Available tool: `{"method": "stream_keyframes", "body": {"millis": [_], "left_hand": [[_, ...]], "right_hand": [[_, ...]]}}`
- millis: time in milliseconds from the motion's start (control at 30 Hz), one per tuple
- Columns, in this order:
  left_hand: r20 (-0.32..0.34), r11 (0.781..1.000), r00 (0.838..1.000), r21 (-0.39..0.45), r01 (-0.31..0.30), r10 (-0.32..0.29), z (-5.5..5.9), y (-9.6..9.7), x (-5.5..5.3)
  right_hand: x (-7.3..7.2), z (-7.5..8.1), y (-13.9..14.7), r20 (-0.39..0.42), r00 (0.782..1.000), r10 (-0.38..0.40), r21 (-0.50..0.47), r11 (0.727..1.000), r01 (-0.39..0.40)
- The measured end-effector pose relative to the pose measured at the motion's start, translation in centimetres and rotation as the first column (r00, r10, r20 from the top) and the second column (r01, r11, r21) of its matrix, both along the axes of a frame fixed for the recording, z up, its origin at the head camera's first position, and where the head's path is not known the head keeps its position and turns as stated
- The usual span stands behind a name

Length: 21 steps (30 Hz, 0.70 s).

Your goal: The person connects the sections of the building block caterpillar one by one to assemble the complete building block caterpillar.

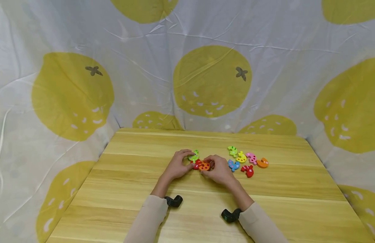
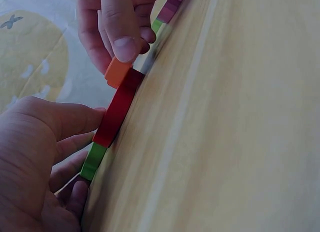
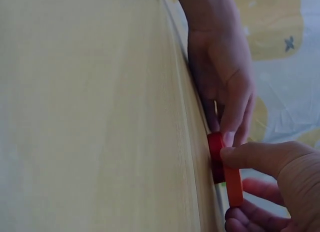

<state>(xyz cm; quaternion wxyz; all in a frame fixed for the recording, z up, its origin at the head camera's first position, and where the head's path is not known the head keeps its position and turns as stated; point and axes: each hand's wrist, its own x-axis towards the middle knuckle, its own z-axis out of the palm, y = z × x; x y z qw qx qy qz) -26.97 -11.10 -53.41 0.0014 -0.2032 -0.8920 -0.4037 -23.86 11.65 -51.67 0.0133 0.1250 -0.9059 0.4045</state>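
Note:
My left hand [image 1: 176, 165] curls round two joined wooden puzzle pieces: a green one with a face [image 1: 193, 156] and a red one numbered 2 [image 1: 196, 165]. Its thumb presses the edge of the red piece [image 2: 119, 110], with fingers behind the green piece [image 2: 93, 161]. Between thumb and fingers, my right hand [image 1: 219, 170] pinches an orange piece with red dots [image 1: 204, 166]. In the right wrist view this orange piece [image 3: 233, 187] overlaps the red piece [image 3: 216, 157] and sits slightly higher off the table.
Right of my hands lie several loose pieces: light green [image 1: 232, 151], yellow [image 1: 241, 157], pink [image 1: 251, 158], blue [image 1: 233, 165], red [image 1: 247, 171] and an orange one numbered 10 [image 1: 262, 163]. The wooden table [image 1: 129, 209] meets a lemon-print cloth [image 1: 139, 74] at the back and sides.

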Motion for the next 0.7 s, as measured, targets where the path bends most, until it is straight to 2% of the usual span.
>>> {"method": "stream_keyframes", "body": {"millis": [367, 467, 700], "left_hand": [[-0.003, 1.0, 1.0, -0.012, -0.008, 0.008, 0.08, 0.15, -0.11], [-0.009, 1.0, 1.0, -0.02, -0.024, 0.024, 0.11, 0.24, -0.12], [0.023, 0.998, 0.998, -0.012, -0.056, 0.056, 0.0, 0.25, 0.12]], "right_hand": [[-0.04, -0.19, -0.74, -0.008, 1.0, -0.021, 0.057, 0.998, 0.022], [-0.03, -0.05, -0.88, 0.003, 1.0, -0.013, 0.061, 0.998, 0.013], [0.06, 0.46, -0.1, 0.027, 0.999, 0.028, 0.043, 0.999, -0.029]]}}
